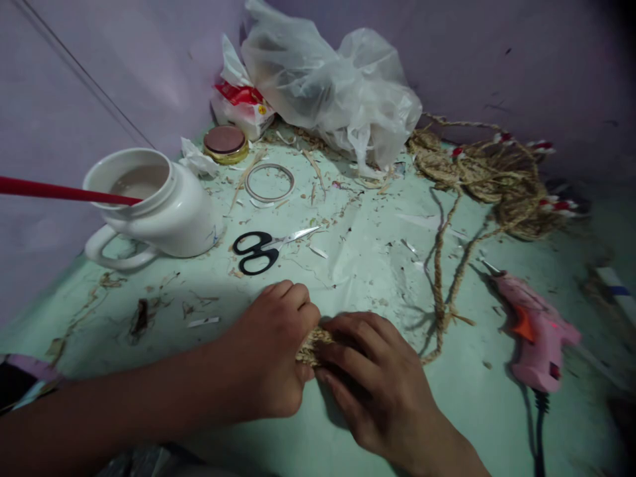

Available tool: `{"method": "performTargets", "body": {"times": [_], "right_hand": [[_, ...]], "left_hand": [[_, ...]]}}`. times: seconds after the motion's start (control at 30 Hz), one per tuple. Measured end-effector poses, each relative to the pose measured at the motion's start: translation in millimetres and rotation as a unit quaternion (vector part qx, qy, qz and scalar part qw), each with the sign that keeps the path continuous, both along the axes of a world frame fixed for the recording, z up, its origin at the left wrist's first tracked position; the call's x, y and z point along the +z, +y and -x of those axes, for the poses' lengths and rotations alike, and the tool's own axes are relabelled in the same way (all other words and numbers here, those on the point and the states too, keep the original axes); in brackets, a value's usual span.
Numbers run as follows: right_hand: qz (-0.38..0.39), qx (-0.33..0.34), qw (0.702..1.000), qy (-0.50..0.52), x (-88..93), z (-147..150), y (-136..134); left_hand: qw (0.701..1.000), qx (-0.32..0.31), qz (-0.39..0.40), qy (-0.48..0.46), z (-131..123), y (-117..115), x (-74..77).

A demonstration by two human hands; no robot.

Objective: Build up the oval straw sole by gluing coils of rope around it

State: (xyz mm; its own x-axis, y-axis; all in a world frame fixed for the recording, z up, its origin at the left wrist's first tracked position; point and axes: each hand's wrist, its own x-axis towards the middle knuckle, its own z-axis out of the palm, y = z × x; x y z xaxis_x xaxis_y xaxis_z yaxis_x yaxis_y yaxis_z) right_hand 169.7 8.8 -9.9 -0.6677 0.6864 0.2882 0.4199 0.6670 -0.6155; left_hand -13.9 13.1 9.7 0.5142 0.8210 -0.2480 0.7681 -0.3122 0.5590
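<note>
Between my hands is a small piece of braided straw-coloured fibre, mostly covered by fingers. My left hand is closed around its left side in a fist-like grip. Bent over the right part of the piece, my right hand pinches it with thumb and fingers. A twisted straw rope emerges beside the right hand and loops up toward a heap of braided straw pieces with red and white bits. Whether that rope joins the held piece is hidden.
Black-handled scissors lie beyond my left hand. A pink glue gun with a cord rests at right. A white mug holding liquid and a red stick stands left. Behind are a tape roll, round tin and plastic bag.
</note>
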Motion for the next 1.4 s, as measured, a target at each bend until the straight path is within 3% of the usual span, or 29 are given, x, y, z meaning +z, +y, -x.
{"method": "performTargets", "body": {"times": [0.23,0.37,0.57,0.67,0.93,1.13,1.4], "right_hand": [[-0.076,-0.098,0.991,-0.045,-5.3,5.8,-17.6],[-0.089,-0.110,0.986,-0.087,-2.7,8.3,-20.9],[-0.169,-0.089,0.972,-0.140,-4.7,4.7,-20.9],[-0.157,-0.084,0.973,-0.149,-3.8,5.5,-18.7],[-0.085,-0.068,0.992,-0.057,-1.5,10.9,-14.0],[-0.075,-0.048,0.993,-0.071,-1.0,9.3,-12.2],[-0.055,-0.039,0.996,-0.056,-1.4,10.0,-11.2]], "left_hand": [[1.000,0.017,0.009,-0.004,-1.2,-0.5,1.2],[1.000,0.012,0.005,-0.008,-1.4,-0.3,-1.0],[1.000,0.013,-0.018,-0.014,-0.5,-1.4,-3.2],[0.999,0.018,-0.023,-0.018,-0.3,-1.7,-4.0],[1.000,0.021,-0.013,-0.019,1.1,-1.3,-2.9],[0.999,0.048,0.004,-0.002,1.4,-7.1,-0.6],[0.999,0.036,-0.008,-0.018,2.3,-12.3,-3.3]]}}
